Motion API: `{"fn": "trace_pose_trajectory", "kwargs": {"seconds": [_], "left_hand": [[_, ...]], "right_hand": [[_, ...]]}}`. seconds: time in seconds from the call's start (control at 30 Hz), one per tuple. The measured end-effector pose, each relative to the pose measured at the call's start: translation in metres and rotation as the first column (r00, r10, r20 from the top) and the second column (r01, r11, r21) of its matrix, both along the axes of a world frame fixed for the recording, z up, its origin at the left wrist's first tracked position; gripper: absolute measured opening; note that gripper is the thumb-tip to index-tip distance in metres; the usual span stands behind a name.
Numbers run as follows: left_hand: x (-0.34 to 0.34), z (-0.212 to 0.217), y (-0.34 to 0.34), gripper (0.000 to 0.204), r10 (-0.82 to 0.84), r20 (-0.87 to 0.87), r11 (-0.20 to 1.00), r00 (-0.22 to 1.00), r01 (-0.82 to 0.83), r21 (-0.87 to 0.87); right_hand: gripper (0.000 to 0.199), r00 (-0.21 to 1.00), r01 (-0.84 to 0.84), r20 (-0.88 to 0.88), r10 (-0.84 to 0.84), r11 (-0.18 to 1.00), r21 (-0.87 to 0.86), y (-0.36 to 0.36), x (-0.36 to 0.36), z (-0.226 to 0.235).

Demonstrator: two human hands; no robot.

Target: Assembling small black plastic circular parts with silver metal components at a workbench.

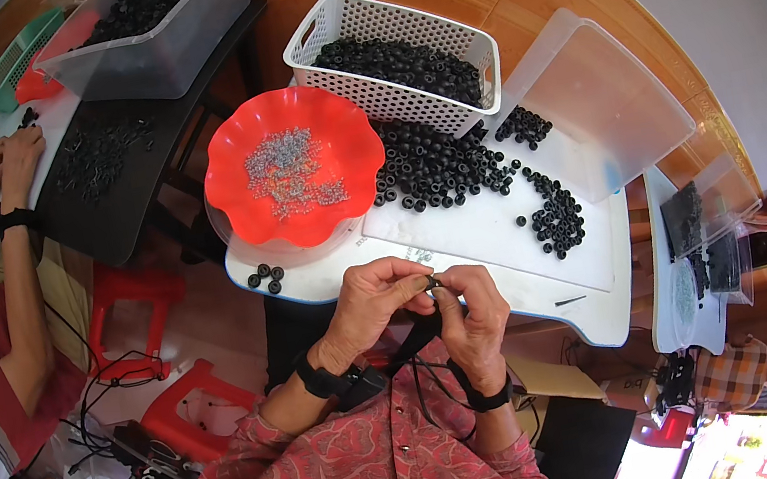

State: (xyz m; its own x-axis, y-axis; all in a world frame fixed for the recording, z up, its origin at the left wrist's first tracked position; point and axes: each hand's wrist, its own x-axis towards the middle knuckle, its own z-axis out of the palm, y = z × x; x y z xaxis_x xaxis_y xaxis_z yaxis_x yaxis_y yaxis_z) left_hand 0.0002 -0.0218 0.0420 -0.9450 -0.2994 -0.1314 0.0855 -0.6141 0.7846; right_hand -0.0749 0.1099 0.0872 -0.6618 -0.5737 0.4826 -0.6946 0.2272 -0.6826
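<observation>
My left hand (375, 300) and my right hand (472, 306) meet over the near edge of a white board (494, 231). Together their fingertips pinch a small black ring (432, 282). Whether a metal pin is in it is too small to tell. A red wavy-rimmed bowl (236, 178) holds several small silver metal pieces (289, 169). A pile of black rings (438, 169) lies on the board beyond my hands, with another cluster (557, 215) to the right. A few finished-looking rings (266, 277) sit at the board's left corner.
A white slotted basket (323, 26) of black rings stands behind the bowl. A clear plastic lid (604, 101) lies to its right. At the left, another person's hands (8, 165) work at a dark table (122, 192) bearing a clear bin (168, 42). Red stools (123, 288) stand below.
</observation>
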Motion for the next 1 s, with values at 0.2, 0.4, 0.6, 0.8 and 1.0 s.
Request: {"fn": "trace_pose_trajectory", "kwargs": {"seconds": [0.2,0.4,0.6,0.8,1.0], "left_hand": [[0.001,0.005,0.000,0.022,0.021,0.027,0.999,0.999,-0.020,-0.025],[0.003,0.000,-0.002,0.024,-0.006,-0.001,1.000,1.000,0.006,0.013],[0.001,-0.014,0.000,0.021,-0.012,-0.099,0.964,0.995,0.037,0.261],[-0.001,-0.019,0.000,0.021,-0.022,-0.142,0.941,0.990,0.068,0.331],[0.001,-0.016,-0.004,0.021,-0.026,-0.087,0.972,0.996,0.046,0.230]], "right_hand": [[0.017,1.000,-0.003,0.016,0.003,1.000,0.015,-0.001,-0.002,0.002],[0.014,0.996,-0.045,0.077,0.042,0.998,0.036,-0.001,-0.005,0.006],[0.011,0.985,-0.071,0.158,0.067,0.997,0.021,-0.002,-0.007,0.006],[0.011,0.979,-0.073,0.190,0.076,0.997,-0.021,-0.003,-0.005,0.009],[0.011,0.981,-0.060,0.184,0.057,0.998,0.010,-0.002,-0.005,0.005]]}}
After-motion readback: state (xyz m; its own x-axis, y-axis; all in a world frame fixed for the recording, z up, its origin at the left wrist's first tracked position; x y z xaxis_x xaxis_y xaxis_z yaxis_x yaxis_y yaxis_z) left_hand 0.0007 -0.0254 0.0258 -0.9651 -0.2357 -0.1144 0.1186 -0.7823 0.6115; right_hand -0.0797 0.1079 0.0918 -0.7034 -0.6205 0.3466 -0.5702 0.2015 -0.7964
